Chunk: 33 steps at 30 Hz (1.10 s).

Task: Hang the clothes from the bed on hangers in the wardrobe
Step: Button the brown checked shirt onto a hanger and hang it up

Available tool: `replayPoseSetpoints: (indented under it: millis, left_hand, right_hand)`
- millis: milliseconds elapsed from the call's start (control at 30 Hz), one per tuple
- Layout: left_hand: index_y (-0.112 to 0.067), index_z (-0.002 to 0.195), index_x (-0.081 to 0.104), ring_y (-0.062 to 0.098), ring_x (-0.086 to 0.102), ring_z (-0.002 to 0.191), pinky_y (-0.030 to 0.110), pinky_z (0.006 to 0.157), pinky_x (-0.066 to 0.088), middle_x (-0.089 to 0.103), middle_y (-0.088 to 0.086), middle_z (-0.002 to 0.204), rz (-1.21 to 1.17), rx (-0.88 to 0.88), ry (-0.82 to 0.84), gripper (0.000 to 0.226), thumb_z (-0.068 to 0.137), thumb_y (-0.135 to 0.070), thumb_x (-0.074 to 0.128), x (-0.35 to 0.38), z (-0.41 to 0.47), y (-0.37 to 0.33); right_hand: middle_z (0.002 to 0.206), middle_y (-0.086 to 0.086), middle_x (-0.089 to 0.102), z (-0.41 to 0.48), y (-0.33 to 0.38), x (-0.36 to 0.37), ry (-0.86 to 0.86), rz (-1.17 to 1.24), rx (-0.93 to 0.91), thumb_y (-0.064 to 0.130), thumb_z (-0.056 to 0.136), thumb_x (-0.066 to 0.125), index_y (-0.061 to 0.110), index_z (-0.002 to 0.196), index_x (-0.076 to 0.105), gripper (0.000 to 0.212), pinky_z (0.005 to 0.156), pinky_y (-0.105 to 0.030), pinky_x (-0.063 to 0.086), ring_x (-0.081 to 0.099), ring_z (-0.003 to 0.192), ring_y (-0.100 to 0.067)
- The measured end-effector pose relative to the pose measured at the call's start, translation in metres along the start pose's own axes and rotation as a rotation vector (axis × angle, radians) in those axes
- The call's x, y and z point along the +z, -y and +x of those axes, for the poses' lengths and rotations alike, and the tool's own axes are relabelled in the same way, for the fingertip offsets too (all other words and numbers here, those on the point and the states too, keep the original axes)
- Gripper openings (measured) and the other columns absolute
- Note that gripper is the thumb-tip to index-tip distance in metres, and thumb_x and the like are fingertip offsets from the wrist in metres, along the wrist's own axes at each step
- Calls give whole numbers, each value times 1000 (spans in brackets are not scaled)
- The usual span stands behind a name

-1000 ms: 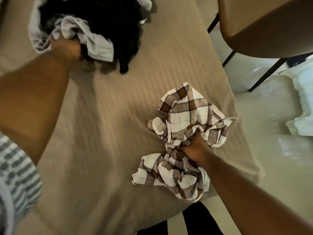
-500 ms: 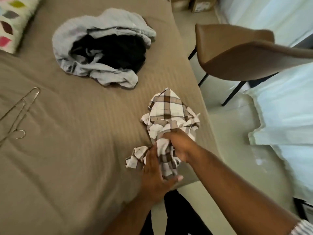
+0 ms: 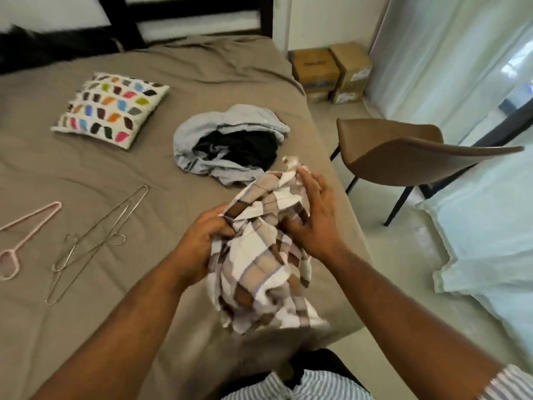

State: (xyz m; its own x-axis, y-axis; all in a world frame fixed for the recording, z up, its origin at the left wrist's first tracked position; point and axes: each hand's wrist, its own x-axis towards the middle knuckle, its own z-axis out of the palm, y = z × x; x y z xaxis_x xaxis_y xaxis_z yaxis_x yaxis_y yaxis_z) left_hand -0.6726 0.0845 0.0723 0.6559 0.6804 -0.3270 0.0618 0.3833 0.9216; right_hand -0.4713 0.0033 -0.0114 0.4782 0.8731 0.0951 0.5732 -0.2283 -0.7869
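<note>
1. Head view: both of the person's hands are on a brown-and-white checked shirt (image 3: 259, 267), held bunched up above the near right corner of the bed (image 3: 86, 174).
2. Left hand (image 3: 202, 241): fingers curled, gripping a fold at the shirt's left edge.
3. Right hand (image 3: 314, 223): fingers fairly straight and spread, laid against the upper right of the bundle, with the thumb pressed into the folds (I cannot tell whether the thumb pinches any cloth).
4. Most of the shirt hangs down between the two forearms; its lower end is blurred.
5. Beyond the hands, a light grey-blue garment (image 3: 202, 131) lies crumpled on the bed, wrapped round a black garment (image 3: 239, 145). The raised shirt overlaps the near edge of this heap in the view.
6. Thin wire hangers (image 3: 99, 228) lie flat on the sheet to the left, overlapping one another, and a pink hanger (image 3: 34, 229) lies just beside them, further left.
7. A white cushion with coloured patches (image 3: 111, 109) sits further up the bed, well apart from the clothes.
8. Off the bed's right side stands a brown chair (image 3: 403, 151) on dark legs; cardboard boxes (image 3: 331, 70) sit on the floor by the far corner, near pale curtains (image 3: 432, 53).
</note>
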Motion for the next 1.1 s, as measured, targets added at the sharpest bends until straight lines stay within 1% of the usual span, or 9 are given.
replayPoseSetpoints:
  millis: [67, 200, 300, 500, 700, 800, 900, 1000, 1100]
  left_hand:
    - [-13, 55, 75, 14, 65, 58, 15, 49, 48, 69, -2, 57, 49, -90, -70, 37, 81, -2, 51, -17, -10, -5]
    - [-8, 94, 73, 24, 69, 78, 27, 67, 54, 76, 6, 80, 159, -179, -143, 29, 101, -26, 52, -65, -15, -3]
    - [-11, 90, 76, 20, 70, 75, 33, 72, 52, 77, 5, 83, 469, -126, -114, 46, 94, -52, 56, -94, -15, 5]
    - [-15, 95, 77, 8, 63, 73, 32, 71, 51, 77, 9, 87, 750, 0, -197, 51, 98, -55, 47, -111, -17, 21]
    - [-51, 126, 55, -4, 57, 112, 17, 86, 48, 59, -16, 127, 697, 198, -67, 50, 81, -74, 58, -81, -20, 26]
    - [-39, 137, 48, -4, 54, 114, 14, 91, 45, 54, -17, 129, 784, 305, -60, 61, 83, -52, 74, -53, -19, 40]
    - [-25, 127, 55, 11, 57, 105, 31, 92, 51, 58, -7, 117, 856, 345, -196, 44, 86, -24, 71, -44, -12, 54]
    - [-19, 103, 58, 12, 52, 86, 10, 70, 41, 54, -6, 96, 860, 342, -324, 23, 84, -9, 66, -45, -10, 57]
    - [-16, 89, 55, 15, 49, 79, 11, 58, 33, 52, -1, 89, 862, 248, -467, 13, 84, -6, 60, -55, -6, 55]
  right_hand:
    - [150, 0, 42, 4, 7, 1, -8, -100, -79, 28, 83, 69, 47, 130, 57, 52, 114, -39, 27, 38, 137, -24]
    - [92, 2, 71, 13, 31, -16, 129, -90, -76, 19, 95, 61, 20, 95, 73, 12, 79, -30, 43, 62, 89, -13]
    - [68, -1, 63, 14, 51, -36, 270, -52, -30, 36, 95, 68, 18, 83, 71, 22, 61, -32, 40, 53, 62, -7]
    - [82, -17, 72, 17, 92, -59, 319, 26, -71, 38, 93, 69, 16, 91, 78, 24, 66, -29, 49, 62, 70, -20]
    - [94, -37, 66, 13, 122, -56, 336, 284, 49, 41, 95, 68, 5, 90, 76, 37, 75, -37, 50, 59, 76, -27]
    - [88, -27, 69, 11, 139, -54, 398, 360, 63, 34, 97, 66, -8, 97, 69, 43, 78, -29, 53, 64, 78, -21]
    - [100, -22, 73, 9, 155, -61, 517, 452, 79, 20, 95, 69, -6, 111, 68, 31, 76, -31, 58, 71, 85, -23]
    - [113, -28, 70, 11, 161, -77, 653, 459, 40, -5, 88, 69, -3, 125, 63, 38, 79, -34, 61, 71, 92, -28]
    - [104, -21, 74, 13, 162, -91, 641, 363, -14, -13, 87, 65, -2, 120, 67, 35, 75, -31, 60, 72, 87, -23]
